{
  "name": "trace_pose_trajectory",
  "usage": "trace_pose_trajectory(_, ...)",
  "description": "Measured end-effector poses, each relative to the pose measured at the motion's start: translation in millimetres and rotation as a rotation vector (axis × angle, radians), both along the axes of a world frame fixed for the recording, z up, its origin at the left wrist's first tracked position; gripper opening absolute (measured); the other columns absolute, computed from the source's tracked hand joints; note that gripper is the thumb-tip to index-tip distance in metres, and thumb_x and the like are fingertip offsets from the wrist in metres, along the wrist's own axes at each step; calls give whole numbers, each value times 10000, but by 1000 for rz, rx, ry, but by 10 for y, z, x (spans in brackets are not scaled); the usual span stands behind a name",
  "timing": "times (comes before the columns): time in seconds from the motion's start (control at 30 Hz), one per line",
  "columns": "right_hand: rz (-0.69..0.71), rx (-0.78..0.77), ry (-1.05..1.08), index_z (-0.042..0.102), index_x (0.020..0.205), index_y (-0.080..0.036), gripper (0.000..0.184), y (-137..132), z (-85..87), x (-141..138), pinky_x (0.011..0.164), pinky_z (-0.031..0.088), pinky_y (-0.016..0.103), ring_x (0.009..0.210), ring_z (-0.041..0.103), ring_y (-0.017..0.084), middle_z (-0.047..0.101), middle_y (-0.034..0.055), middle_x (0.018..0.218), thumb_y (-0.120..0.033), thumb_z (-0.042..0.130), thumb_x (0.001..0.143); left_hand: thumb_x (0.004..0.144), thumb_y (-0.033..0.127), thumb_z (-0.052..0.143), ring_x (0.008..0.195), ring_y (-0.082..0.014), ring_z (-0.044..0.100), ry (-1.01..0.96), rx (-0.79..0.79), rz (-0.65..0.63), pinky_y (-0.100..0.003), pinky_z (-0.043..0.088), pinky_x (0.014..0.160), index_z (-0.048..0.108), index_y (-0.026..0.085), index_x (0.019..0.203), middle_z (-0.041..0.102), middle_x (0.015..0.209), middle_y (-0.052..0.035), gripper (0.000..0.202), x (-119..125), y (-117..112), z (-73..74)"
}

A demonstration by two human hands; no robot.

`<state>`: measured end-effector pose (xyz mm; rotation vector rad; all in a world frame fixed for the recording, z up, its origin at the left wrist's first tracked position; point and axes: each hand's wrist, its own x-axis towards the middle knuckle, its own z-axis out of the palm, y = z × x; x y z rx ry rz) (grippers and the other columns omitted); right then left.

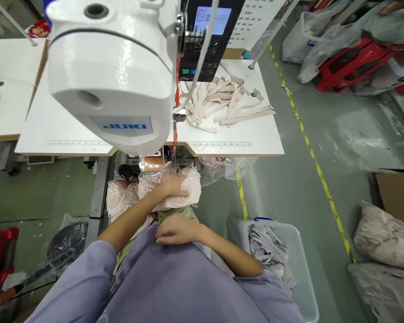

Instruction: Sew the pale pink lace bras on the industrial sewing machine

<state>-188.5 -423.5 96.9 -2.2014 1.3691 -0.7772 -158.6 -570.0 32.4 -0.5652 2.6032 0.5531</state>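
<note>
My left hand [174, 184] is closed over pale pink lace fabric [192, 185], just below the sewing machine's lower arm. More of this lace, possibly a bra or similar garment, bunches toward the left and hangs into my lap. My right hand [179, 228] is in front of my purple shirt, its fingers curled inward; what they hold, if anything, is hidden. The white sewing machine head [111, 85] marked JUKI looms above, hiding the needle area. A copper-coloured cylindrical part [153, 164] sits right behind the lace.
Beige strips [222, 101] lie heaped on the white tabletop [265, 134], beside a control panel [208, 40]. To my right stands a clear plastic bin [305, 264] with grey strips inside. Bags, a cardboard box [399, 197] and red crates [355, 65] stand beyond yellow floor tape.
</note>
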Motion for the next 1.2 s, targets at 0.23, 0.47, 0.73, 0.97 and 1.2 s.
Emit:
trace_pose_trajectory(0.23,-445,365,159,626,1360,-150,565,-438,-524,-533,1182,352,459,1356,533,306,617,157,1433,-521,622,934,800,719,632,1341,-347,483,299,-31,35,-510,220,1229,566,138,1367,610,1372,-184,815,763,477,16)
trace_pose_trajectory(0.47,-425,493,237,602,1352,-114,585,-444,-872,-464,1094,409,436,1240,612,326,661,183,1355,-555,409,1019,984,524,443,1346,-275,474,417,-113,727,-438,359,1161,550,197,1357,569,1405,-131,507,1931,439,-97)
trace_pose_trajectory(0.73,-392,599,303,612,1252,-157,525,-505,-772,-415,824,507,360,1072,694,320,714,162,1242,-566,384,1015,809,431,668,1087,-337,563,186,-26,1146,-432,428,965,617,175,933,642,1048,-158,289,2920,792,-566)
trace_pose_trajectory(0.97,-359,526,422,492,1437,-104,757,-322,-615,141,934,487,388,1155,662,338,665,206,1330,-662,503,926,758,560,645,697,-188,534,329,281,1393,-280,414,693,542,206,778,560,666,8,368,3152,846,-471)
trace_pose_trajectory(1.2,-411,473,445,499,1444,-54,811,-191,-657,293,1050,447,433,1234,614,370,586,230,1448,-644,568,892,703,800,551,628,-176,571,577,565,1609,-300,486,628,532,210,856,628,717,-15,610,2992,1138,90)
